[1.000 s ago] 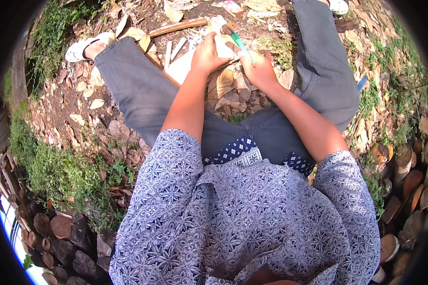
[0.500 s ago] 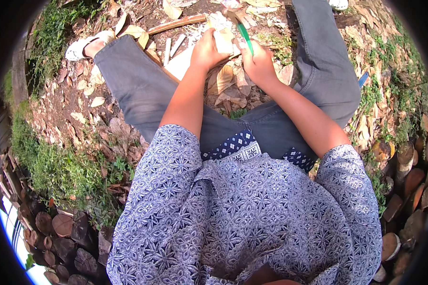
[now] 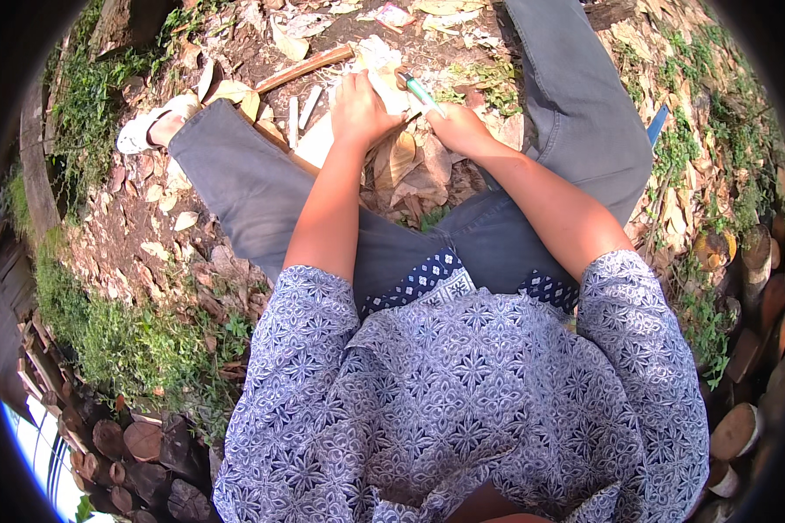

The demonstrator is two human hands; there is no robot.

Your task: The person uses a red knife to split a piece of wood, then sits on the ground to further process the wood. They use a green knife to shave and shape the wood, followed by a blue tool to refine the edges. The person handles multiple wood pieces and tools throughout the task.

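Note:
My left hand [image 3: 358,109] is closed, its fingers curled over a pale piece of wood [image 3: 387,87] in front of me. To its right, my right hand [image 3: 459,129] grips a slim tool [image 3: 421,90] with a green part and a brown end. The tool slants up and left, toward the wood. My hands nearly meet between my spread legs, and I cannot make out the tool's working edge. Beside my left wrist lies a flat pale board [image 3: 317,144], with two narrow pale strips [image 3: 310,106] next to it.
A brown stick [image 3: 305,68] lies beyond the strips. Dry leaves [image 3: 423,170] cover the soil around my legs [image 3: 576,139]. Something blue [image 3: 658,125] pokes out past my right knee. Cut logs are stacked at the lower left [image 3: 142,441] and right [image 3: 735,431].
The tool now tilts further left, and its green part shows shorter. My left hand has turned so its back faces up more. The whole view has shifted slightly.

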